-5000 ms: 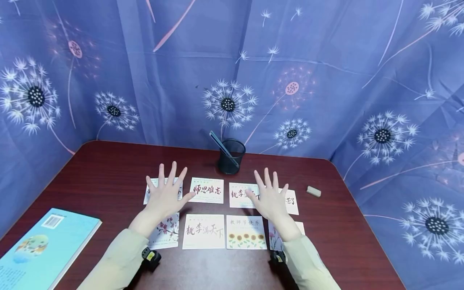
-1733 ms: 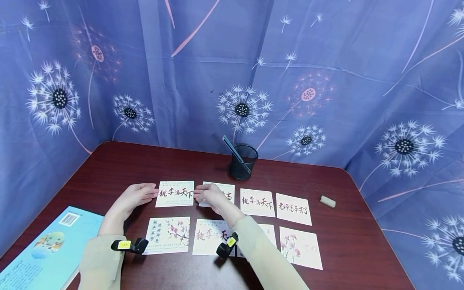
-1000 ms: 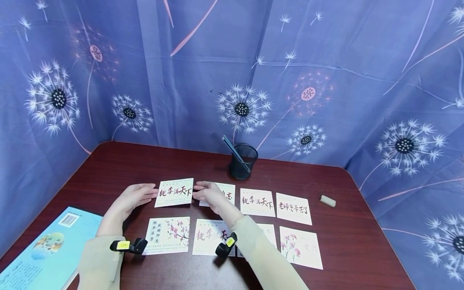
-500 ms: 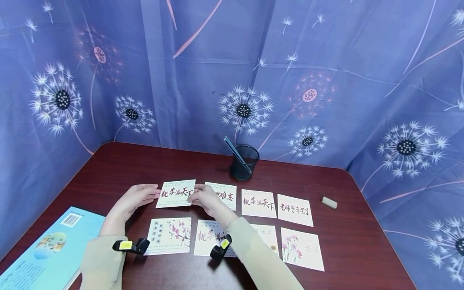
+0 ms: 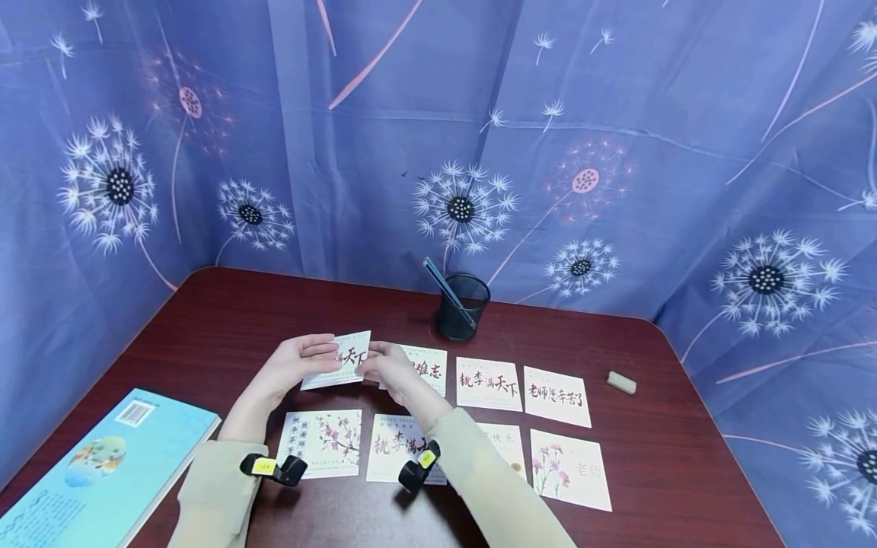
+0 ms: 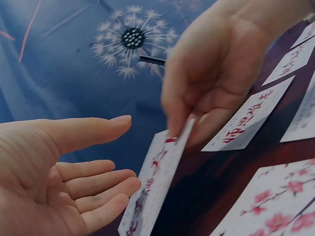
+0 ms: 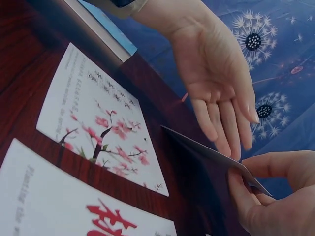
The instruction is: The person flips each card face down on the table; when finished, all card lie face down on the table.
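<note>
A blue curtain (image 5: pixel 370 190) printed with white and pink dandelions hangs behind and to both sides of the dark red wooden tabletop (image 5: pixel 658 464). A thick light-blue book (image 5: pixel 103 472) lies at the tabletop's left, a barcode near its far edge. Two pale sleeves (image 5: pixel 503 487) reach in from the near side.

The right hand (image 5: pixel 397 374) pinches a white card by its right edge, fingers and thumb clamped on it. The left hand (image 5: pixel 291 367) is at the card's other end, its fingers straight and close together, the thumb standing well apart from them; whether the fingertips touch the card I cannot tell.

That held card (image 5: pixel 351 356), with red characters, is tilted between the hands at the left end of the back row. To its right lie three more lettered cards (image 5: pixel 489 383), the nearest partly covered by the right hand. The front row has four: a blossom-branch card (image 5: pixel 336 441), a red-lettered card (image 5: pixel 393 438), one partly behind the right forearm, and a pink-flower card (image 5: pixel 570 469).

A black mesh cup (image 5: pixel 454 323) stands behind the cards, a pen (image 5: pixel 438 275) leaning in it. Each wrist wears a black device (image 5: pixel 291 469) with a yellow label. A whitish eraser (image 5: pixel 621 382) lies right of the back row.
</note>
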Tool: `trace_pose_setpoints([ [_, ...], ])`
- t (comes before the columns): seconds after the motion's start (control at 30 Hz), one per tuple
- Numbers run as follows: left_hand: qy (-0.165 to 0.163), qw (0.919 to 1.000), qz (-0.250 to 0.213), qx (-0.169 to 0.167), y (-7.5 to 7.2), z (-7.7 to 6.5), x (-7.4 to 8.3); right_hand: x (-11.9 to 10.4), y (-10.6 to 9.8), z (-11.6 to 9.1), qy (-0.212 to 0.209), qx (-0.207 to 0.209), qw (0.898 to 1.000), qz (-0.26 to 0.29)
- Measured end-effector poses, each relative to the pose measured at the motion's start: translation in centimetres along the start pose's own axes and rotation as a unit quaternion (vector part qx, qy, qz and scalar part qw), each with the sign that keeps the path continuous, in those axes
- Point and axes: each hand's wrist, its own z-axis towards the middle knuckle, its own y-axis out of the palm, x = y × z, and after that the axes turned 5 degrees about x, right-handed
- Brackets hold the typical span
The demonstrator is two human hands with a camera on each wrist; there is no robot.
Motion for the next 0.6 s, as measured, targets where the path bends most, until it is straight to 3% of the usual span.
trace_pose_setpoints([
  [0.3, -0.001, 0.9978, 0.047, 0.047, 1.8, -0.1, 0.9, -1.0, 0.3, -0.6, -0.004, -0.005, 1.000, 0.007],
  [0.6, 0.004, 0.9941, 0.084, 0.068, 1.7, 0.1, 1.0, -1.6, 0.0, -0.8, -0.004, -0.038, 0.999, 0.017],
])
